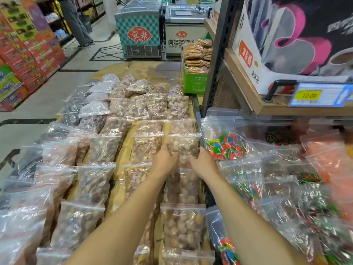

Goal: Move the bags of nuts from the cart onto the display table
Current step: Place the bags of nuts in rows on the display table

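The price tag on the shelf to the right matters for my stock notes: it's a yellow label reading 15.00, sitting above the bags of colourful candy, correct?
Not quite. In the head view the yellow price tag reads 12.00, not 15.00. The rest holds: it sits on the wooden shelf at right, above the bags of colourful candy.
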Action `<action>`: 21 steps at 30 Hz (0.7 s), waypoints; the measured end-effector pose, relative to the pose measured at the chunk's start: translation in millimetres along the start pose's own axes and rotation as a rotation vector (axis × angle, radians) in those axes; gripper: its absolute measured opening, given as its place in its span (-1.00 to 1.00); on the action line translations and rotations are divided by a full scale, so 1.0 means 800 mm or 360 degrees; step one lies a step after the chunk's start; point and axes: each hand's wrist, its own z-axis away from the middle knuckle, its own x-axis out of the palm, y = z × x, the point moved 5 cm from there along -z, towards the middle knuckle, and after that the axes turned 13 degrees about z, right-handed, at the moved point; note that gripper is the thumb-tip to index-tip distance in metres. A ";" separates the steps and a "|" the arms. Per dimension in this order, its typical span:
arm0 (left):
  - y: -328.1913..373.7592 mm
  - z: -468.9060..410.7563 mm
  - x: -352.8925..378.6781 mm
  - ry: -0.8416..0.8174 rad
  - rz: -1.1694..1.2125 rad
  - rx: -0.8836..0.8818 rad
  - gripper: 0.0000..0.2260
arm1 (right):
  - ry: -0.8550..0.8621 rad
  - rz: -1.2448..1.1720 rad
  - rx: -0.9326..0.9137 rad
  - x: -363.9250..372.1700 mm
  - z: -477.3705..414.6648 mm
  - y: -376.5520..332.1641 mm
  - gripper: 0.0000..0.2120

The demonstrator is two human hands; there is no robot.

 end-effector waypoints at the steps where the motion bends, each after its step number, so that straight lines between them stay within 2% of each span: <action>1: -0.001 -0.007 0.004 -0.0038 0.0018 -0.0029 -0.51 | -0.0031 -0.0001 0.0008 0.002 -0.006 -0.001 -0.35; 6: -0.003 -0.029 0.016 -0.0134 0.0125 -0.0123 -0.47 | -0.0079 0.0069 0.0006 0.007 -0.024 -0.009 -0.25; 13: -0.006 -0.029 0.019 -0.0112 0.0145 -0.0034 -0.25 | -0.0125 0.0091 -0.0055 0.002 -0.035 -0.020 -0.27; 17: 0.003 -0.024 0.011 -0.0124 0.0094 -0.0001 -0.30 | -0.0125 0.0093 -0.0039 0.003 -0.034 -0.022 -0.29; 21: 0.022 -0.020 -0.007 -0.0136 0.0026 0.0050 -0.41 | -0.0008 0.0154 0.0026 -0.002 -0.026 -0.027 -0.30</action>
